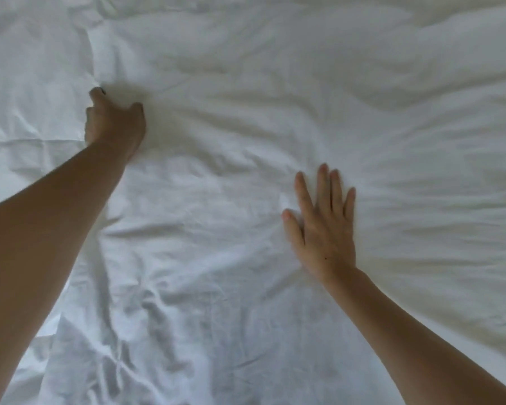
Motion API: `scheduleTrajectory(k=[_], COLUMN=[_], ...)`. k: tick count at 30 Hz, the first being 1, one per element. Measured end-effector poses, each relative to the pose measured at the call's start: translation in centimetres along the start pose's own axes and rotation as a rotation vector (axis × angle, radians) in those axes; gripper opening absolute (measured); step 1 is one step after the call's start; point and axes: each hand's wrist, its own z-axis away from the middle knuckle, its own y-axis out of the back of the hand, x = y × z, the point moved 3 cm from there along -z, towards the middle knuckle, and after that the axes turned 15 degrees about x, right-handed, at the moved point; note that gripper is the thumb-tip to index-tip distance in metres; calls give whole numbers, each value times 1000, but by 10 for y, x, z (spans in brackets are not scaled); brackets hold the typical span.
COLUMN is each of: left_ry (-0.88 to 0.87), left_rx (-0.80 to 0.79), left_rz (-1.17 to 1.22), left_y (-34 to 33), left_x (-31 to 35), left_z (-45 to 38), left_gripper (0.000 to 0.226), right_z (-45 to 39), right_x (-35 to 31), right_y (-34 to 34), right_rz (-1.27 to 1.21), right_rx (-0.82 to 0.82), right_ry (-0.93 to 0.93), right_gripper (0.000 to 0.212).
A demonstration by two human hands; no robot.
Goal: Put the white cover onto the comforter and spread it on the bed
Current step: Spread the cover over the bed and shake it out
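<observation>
Upper left of the frame, your left hand (114,124) pinches the white cover (246,112) filling the view; right hand (323,223) presses flat, fingers straight. Smoothing step, I judge; next, pull wrinkles outward.

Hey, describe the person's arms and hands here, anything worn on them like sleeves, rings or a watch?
Both forearms are bare, with no sleeves in view. The right hand shows no ring, and neither wrist shows a watch or bracelet. The fingers have short, unpainted nails. The left hand shows a small dark spot at a fingertip; what it is cannot be told.
</observation>
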Motion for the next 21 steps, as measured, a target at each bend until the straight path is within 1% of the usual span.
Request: scheduleTrajectory(k=[2,3,5,6,8,10,13,15,18,21], left_ry=[-28,-76,-218,-311,-474,-599,-779,-860,-975,-975], left_rx=[40,65,104,107,74,2,-74,-83,-57,-155], left_rz=[18,20,-16,-46,-101,-121,-177,-221,-268,-230], left_y=[-2,-3,-2,-1,-4,-16,-32,-39,-45,-51], left_x=[12,19,30,37,51,65,81,87,97,119], left_z=[9,9,8,8,11,16,21,19,12,10], left_gripper=[72,78,90,91,86,83,84,87,96,101], right_z=[-1,-2,-3,-4,-4,-4,-3,-4,-4,-4], right_x=[1,0,-1,-1,0,1,4,7,6,8], right_y=[-2,-5,-10,-11,-10,-10,-14,-17,-18,-21], right_rz=[13,24,48,57,60,43,-5,-9,-9,4], right_rx=[7,-1,-30,-39,-26,37,116,141,167,182], right_ry=[6,5,5,5,5,9,15,23,33,43], right_gripper=[62,62,63,63,63,61,60,60,60,60])
